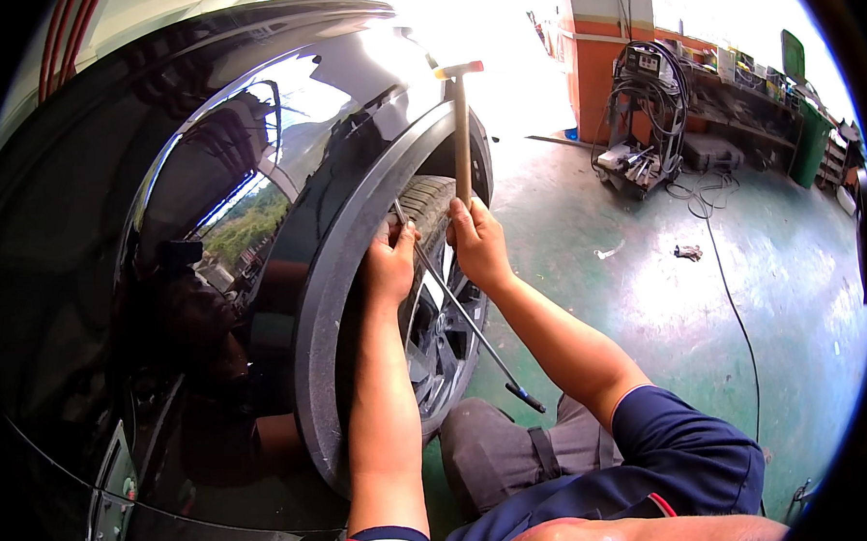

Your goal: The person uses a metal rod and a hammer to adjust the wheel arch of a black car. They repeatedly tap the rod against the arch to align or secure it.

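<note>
My left hand point(392, 265) is inside the wheel arch, closed around the upper part of a long thin metal rod point(466, 313). The rod slants down to the right, past the wheel point(440, 343), to a dark crosswise grip at its lower end. In my right hand point(479, 241) is a hammer point(462, 139), held upright by its wooden handle. Its small head has a yellowish end and a red end and sits above the arch trim point(341, 246). Behind both hands shows the tyre tread point(427, 199). The rod's upper tip is near the tyre, apart from the hammer.
The glossy black car body point(58, 316) fills the left side. A wheeled cart point(643, 116) with a machine and coiled cables stands at the back right, beside a cluttered workbench point(746, 107). A black cable point(730, 301) crosses the green floor near a small crumpled object point(687, 253).
</note>
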The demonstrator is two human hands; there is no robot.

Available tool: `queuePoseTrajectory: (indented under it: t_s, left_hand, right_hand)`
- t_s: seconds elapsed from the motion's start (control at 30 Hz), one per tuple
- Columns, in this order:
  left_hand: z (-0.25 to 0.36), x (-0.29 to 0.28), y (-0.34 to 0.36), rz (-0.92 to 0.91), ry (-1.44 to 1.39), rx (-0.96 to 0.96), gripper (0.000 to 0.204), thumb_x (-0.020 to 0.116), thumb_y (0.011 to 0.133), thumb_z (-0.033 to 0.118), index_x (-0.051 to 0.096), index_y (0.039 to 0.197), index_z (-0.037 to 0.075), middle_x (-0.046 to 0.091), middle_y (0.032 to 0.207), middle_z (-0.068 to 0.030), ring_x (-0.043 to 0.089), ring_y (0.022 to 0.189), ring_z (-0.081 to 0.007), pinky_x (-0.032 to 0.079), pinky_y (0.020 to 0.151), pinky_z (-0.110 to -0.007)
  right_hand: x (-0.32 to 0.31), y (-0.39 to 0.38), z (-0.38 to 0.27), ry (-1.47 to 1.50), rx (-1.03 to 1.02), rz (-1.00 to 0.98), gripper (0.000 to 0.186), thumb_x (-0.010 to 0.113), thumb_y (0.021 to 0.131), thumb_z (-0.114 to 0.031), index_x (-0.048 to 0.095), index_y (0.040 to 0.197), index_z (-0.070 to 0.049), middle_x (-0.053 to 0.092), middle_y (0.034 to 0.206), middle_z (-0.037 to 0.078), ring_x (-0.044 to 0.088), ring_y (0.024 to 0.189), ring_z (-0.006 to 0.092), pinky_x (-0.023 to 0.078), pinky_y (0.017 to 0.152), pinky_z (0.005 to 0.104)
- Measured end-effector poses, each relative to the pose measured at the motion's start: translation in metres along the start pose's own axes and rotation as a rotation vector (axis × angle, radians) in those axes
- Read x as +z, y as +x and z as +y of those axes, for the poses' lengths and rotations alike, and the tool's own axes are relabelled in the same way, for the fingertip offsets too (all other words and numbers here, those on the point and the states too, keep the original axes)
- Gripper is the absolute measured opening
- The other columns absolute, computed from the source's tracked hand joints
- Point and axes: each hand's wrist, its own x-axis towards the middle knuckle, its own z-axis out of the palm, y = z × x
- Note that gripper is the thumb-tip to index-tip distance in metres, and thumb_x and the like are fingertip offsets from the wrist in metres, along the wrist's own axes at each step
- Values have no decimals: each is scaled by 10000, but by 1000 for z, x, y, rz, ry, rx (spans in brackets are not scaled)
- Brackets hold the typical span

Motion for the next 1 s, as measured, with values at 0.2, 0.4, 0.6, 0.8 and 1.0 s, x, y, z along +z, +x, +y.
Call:
queuePoseTrajectory:
  t_s: [0.2, 0.4, 0.6, 0.8, 1.0]
  left_hand:
    - [0, -1, 0, 11, 14, 19, 92, 611, 998, 99, 622, 1038, 17, 676, 863, -37, 625, 809, -103, 492, 769, -255]
    - [0, 0, -1, 2, 0, 11, 95, 612, 998, 103, 625, 1033, 16, 674, 862, -34, 621, 805, -102, 490, 765, -254]
    - [1, -1, -1, 12, 27, 24, 92, 613, 996, 106, 627, 1021, 19, 671, 849, -31, 616, 803, -103, 489, 764, -261]
    - [3, 0, 0, 3, 19, 17, 83, 608, 997, 100, 626, 1018, 22, 673, 850, -31, 618, 809, -104, 490, 777, -267]
    - [4, 1, -1, 6, 8, 13, 80, 606, 999, 95, 626, 1023, 21, 671, 851, -30, 617, 811, -102, 490, 784, -265]
  right_hand:
    - [-1, -4, -3, 0, 36, -36, 354, 514, 1060, -347, 554, 904, -31, 596, 634, 71, 588, 582, 170, 464, 573, 334]
    - [-1, -5, -9, -6, 34, -30, 363, 522, 1057, -348, 550, 894, -25, 601, 629, 73, 587, 576, 167, 465, 571, 329]
    - [-2, 1, -13, -15, 21, -30, 369, 521, 1057, -351, 542, 884, -27, 598, 628, 74, 580, 575, 160, 465, 572, 328]
    - [-3, 0, -10, 0, 4, -20, 373, 525, 1057, -358, 545, 879, -32, 594, 624, 58, 565, 575, 139, 460, 570, 314]
    - [-1, 1, -4, 59, 55, -43, 373, 529, 1056, -359, 545, 875, -33, 594, 633, 46, 557, 582, 125, 455, 569, 308]
